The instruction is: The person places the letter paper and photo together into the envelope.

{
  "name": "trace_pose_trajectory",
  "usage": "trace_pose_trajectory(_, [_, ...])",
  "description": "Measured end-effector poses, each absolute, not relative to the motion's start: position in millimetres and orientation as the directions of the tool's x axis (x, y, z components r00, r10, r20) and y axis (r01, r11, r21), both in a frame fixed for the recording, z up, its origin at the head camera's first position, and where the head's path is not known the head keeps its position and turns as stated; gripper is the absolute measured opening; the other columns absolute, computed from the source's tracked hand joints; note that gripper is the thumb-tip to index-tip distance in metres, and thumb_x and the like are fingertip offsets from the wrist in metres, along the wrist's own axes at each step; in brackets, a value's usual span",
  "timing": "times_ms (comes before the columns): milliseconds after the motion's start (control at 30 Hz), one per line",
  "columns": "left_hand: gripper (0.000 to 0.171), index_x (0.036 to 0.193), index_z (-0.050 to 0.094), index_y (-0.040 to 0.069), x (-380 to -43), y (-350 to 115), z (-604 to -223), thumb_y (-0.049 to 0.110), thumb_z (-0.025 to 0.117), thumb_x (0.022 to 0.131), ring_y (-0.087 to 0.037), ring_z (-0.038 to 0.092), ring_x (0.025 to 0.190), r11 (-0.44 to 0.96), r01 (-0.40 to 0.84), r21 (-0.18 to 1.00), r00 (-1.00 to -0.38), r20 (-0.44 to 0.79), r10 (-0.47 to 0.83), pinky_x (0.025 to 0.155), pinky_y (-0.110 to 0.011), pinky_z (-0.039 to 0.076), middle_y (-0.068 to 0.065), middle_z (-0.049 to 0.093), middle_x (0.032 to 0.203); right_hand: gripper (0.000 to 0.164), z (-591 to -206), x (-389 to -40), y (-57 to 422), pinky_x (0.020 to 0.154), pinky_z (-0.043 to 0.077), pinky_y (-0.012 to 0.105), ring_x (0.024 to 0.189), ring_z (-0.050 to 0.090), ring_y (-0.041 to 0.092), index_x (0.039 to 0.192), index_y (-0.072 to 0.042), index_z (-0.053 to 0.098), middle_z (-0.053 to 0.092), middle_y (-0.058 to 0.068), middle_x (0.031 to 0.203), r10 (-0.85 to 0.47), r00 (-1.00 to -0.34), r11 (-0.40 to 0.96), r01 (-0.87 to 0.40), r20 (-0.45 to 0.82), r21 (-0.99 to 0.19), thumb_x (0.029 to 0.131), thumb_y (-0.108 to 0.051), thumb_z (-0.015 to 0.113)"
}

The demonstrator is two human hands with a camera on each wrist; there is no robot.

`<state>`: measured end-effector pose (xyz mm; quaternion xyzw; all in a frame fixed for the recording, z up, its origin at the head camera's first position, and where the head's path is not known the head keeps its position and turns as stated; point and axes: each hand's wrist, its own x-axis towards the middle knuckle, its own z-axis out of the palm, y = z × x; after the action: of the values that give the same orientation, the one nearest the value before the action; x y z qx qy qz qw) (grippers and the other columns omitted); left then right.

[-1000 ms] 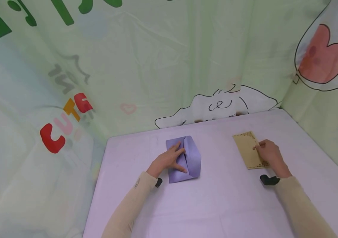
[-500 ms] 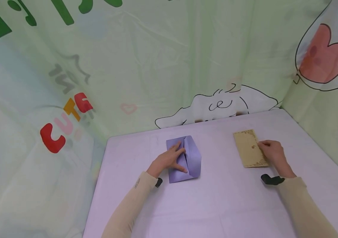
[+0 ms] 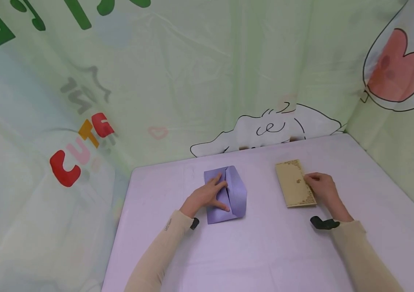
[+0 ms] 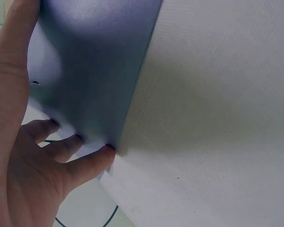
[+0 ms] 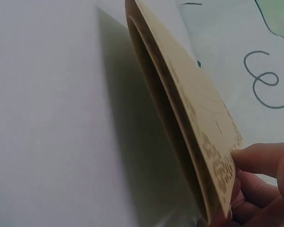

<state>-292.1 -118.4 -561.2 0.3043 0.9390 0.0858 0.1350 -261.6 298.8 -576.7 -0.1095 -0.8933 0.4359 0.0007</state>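
Note:
A purple envelope (image 3: 237, 194) lies on the table with its pointed flap folded out to the right. My left hand (image 3: 208, 194) rests on it, fingers spread over the body near the opening; in the left wrist view several fingertips touch the envelope (image 4: 90, 94) near its edge. To the right, my right hand (image 3: 323, 187) pinches a folded tan card (image 3: 293, 184) with brown ornamental corners by its right edge. In the right wrist view the card (image 5: 199, 113) is tilted above the surface, its folded layers slightly apart, with thumb on one face and fingers behind.
The table (image 3: 250, 251) has a pale lilac cover. Behind it hangs a light green printed curtain (image 3: 192, 81) with cartoon drawings, meeting the table's back edge. Another curtain side (image 3: 21, 227) stands along the left.
The right hand first shifted slightly right, then carried the tan card left toward the envelope. The left hand and the envelope have stayed in place.

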Motion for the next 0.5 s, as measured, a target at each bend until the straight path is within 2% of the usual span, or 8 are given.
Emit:
trace_pose_trajectory(300, [0.087, 0.139, 0.044, 0.026, -292.7, -118.5, -561.5, 0.068, 0.079, 0.071, -0.037, 0.025, 0.153, 0.803, 0.547, 0.235, -0.782, -0.198, 0.591, 0.114, -0.046, 0.041, -0.016, 0.013, 0.169, 0.052, -579.5, -260.6, 277.2, 0.066, 0.046, 0.02, 0.09, 0.057, 0.021, 0.13, 0.01, 0.059, 0.063, 0.03, 0.122, 0.188, -0.975, 0.563, 0.207, -0.12, -0.8, 0.105, -0.035, 0.049])
trace_pose_trajectory(500, [0.087, 0.139, 0.044, 0.027, -292.8, -118.0, -561.3, 0.069, 0.078, 0.071, -0.035, 0.025, 0.153, 0.802, 0.549, 0.234, -0.78, -0.201, 0.592, 0.113, -0.046, 0.042, -0.017, 0.013, 0.169, 0.051, -579.5, -260.7, 268.2, 0.068, 0.046, 0.018, 0.099, 0.058, 0.026, 0.13, 0.01, 0.059, 0.062, 0.03, 0.125, 0.182, -0.976, 0.551, 0.205, -0.123, -0.809, 0.105, -0.034, 0.05])
